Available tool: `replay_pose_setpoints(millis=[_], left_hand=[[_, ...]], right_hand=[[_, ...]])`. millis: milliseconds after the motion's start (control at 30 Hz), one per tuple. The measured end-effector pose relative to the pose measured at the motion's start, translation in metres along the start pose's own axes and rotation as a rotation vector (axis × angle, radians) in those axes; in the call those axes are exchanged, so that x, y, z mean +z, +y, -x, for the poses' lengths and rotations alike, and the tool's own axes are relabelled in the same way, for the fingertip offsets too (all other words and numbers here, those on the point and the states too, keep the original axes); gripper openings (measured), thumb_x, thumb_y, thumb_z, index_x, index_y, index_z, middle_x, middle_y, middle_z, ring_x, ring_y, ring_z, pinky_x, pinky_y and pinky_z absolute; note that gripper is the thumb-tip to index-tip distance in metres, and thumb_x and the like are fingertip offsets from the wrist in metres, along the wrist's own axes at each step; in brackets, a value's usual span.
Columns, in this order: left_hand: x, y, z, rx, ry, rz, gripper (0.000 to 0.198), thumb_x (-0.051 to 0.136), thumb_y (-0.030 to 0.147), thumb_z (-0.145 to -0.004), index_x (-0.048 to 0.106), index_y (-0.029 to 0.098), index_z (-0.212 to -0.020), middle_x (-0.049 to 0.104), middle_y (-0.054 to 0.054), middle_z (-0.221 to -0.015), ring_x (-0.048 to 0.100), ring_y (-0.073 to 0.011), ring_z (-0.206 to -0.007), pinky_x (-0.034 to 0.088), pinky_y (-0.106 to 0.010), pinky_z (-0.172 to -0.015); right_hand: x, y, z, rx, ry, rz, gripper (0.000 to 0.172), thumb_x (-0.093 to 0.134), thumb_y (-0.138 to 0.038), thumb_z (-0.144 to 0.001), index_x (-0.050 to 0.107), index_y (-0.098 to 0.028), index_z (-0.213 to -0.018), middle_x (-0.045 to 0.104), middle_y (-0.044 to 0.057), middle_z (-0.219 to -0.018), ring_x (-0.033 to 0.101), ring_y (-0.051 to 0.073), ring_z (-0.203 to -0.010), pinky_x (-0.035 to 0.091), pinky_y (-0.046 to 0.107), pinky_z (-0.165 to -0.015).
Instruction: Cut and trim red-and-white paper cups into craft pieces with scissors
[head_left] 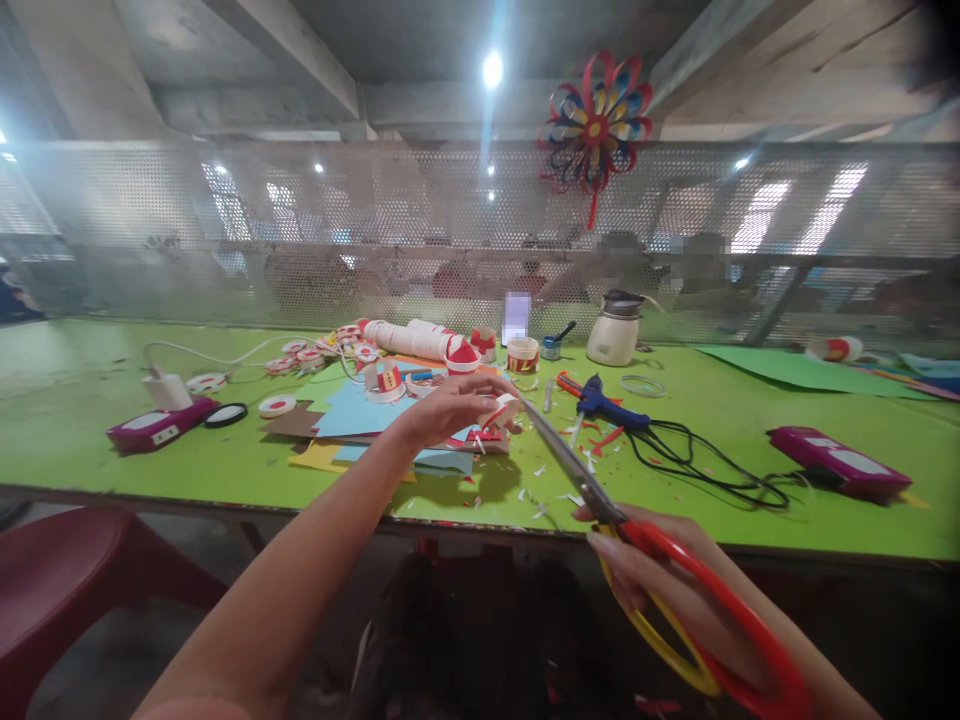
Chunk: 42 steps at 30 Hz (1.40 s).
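My left hand (457,408) is closed on a small red-and-white paper piece (501,411), perhaps cut from a paper cup, above the near middle of the table. In my right hand (652,560) are large scissors (581,475) with red and yellow handles, and my fingers wrap the loops. Their blades look closed or nearly so, and the tips point up and left, close to the paper piece. Beneath my left hand lies a stack of coloured paper (360,412). White and red scraps (536,495) are strewn below the blades.
A blue glue gun (600,402) with a black cable lies right of centre. Behind stand a kettle (613,330), a paper tub (523,355) and rolled white cups (412,340). Purple power strips (840,462) sit at both sides. A red stool (67,580) is at the left.
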<state>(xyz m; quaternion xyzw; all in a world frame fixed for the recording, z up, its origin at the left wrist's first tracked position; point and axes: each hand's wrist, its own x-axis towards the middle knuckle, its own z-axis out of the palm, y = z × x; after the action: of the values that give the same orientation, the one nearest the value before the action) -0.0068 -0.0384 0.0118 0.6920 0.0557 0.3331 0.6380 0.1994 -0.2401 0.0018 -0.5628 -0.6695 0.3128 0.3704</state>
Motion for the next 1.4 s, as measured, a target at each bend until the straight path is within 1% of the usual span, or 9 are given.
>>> replay_pose_setpoints(millis=[133,267,467,567,700,800,1033,1233,1400], left_hand=[[-0.002,0.004,0.002,0.009,0.038,-0.032,0.029,0.064,0.023,-0.073,0.065,0.014,-0.101,0.061,-0.010,-0.095,0.058,-0.0165,-0.082,0.045,-0.030,-0.074],[-0.001,0.003,0.003,0.012,0.043,-0.109,0.038,0.066,0.025,-0.073,0.063,0.012,-0.108,0.063,-0.012,-0.098,0.059,-0.0187,-0.087,0.046,-0.032,-0.078],[0.003,0.002,0.001,0.004,0.008,-0.078,0.037,0.066,0.022,-0.075,0.058,0.015,-0.110,0.064,-0.015,-0.104,0.062,-0.0241,-0.096,0.048,-0.041,-0.084],[0.006,0.002,0.000,0.006,-0.012,-0.090,0.035,0.065,0.021,-0.076,0.057,0.015,-0.110,0.066,-0.014,-0.103,0.064,-0.0241,-0.095,0.048,-0.043,-0.085],[0.007,0.000,-0.002,0.024,0.049,-0.140,0.049,0.068,0.019,-0.073,0.053,0.019,-0.120,0.060,-0.013,-0.115,0.060,-0.0233,-0.102,0.049,-0.041,-0.087],[0.008,-0.004,-0.004,0.032,0.084,-0.178,0.060,0.069,0.018,-0.071,0.047,0.021,-0.127,0.061,-0.011,-0.113,0.059,-0.0222,-0.104,0.048,-0.041,-0.090],[0.009,-0.013,-0.008,0.115,0.154,-0.304,0.056,0.069,0.022,-0.071,0.050,0.017,-0.123,0.063,-0.009,-0.098,0.062,-0.0173,-0.090,0.049,-0.040,-0.088],[0.010,-0.014,-0.007,0.182,0.163,-0.305,0.048,0.068,0.021,-0.073,0.049,0.017,-0.117,0.060,-0.008,-0.099,0.061,-0.0172,-0.091,0.050,-0.036,-0.084],[0.017,-0.009,-0.007,0.274,0.194,-0.356,0.038,0.065,0.019,-0.075,0.050,0.017,-0.110,0.057,-0.006,-0.093,0.059,-0.0149,-0.089,0.050,-0.032,-0.081]], right_hand=[[-0.005,0.004,0.003,0.024,0.102,0.029,0.040,0.047,-0.046,-0.087,0.045,-0.022,-0.055,0.048,-0.002,-0.053,0.047,0.013,-0.051,0.041,0.026,-0.055],[-0.002,0.004,0.011,0.067,0.058,0.029,0.036,0.051,-0.045,-0.084,0.050,-0.021,-0.056,0.051,-0.002,-0.052,0.051,0.013,-0.049,0.044,0.025,-0.052],[0.008,0.026,0.008,-0.043,0.047,0.262,0.029,0.046,-0.038,-0.085,0.063,-0.016,-0.091,0.060,0.000,-0.061,0.058,0.015,-0.055,0.048,0.024,-0.053],[0.013,0.040,0.001,-0.140,0.123,0.368,0.037,0.047,-0.034,-0.085,0.060,-0.011,-0.111,0.067,0.003,-0.070,0.063,0.016,-0.061,0.050,0.022,-0.058],[0.024,0.046,-0.002,-0.193,0.289,0.399,0.034,0.049,-0.030,-0.083,0.063,-0.011,-0.108,0.072,0.007,-0.083,0.068,0.018,-0.072,0.051,0.023,-0.067],[0.032,0.042,0.000,-0.185,0.382,0.397,0.033,0.048,-0.026,-0.081,0.063,-0.012,-0.107,0.073,0.010,-0.090,0.069,0.019,-0.077,0.051,0.024,-0.071],[0.036,0.017,0.007,-0.117,0.295,0.422,0.037,0.044,-0.015,-0.082,0.059,-0.009,-0.115,0.069,0.014,-0.104,0.066,0.020,-0.089,0.050,0.023,-0.074],[0.037,0.024,0.003,-0.119,0.253,0.427,0.042,0.044,-0.015,-0.079,0.057,-0.014,-0.119,0.069,0.008,-0.091,0.065,0.018,-0.081,0.051,0.027,-0.074],[0.037,0.021,0.001,-0.090,0.268,0.425,0.043,0.043,-0.016,-0.077,0.056,-0.016,-0.118,0.066,0.010,-0.102,0.063,0.020,-0.092,0.050,0.030,-0.079]])
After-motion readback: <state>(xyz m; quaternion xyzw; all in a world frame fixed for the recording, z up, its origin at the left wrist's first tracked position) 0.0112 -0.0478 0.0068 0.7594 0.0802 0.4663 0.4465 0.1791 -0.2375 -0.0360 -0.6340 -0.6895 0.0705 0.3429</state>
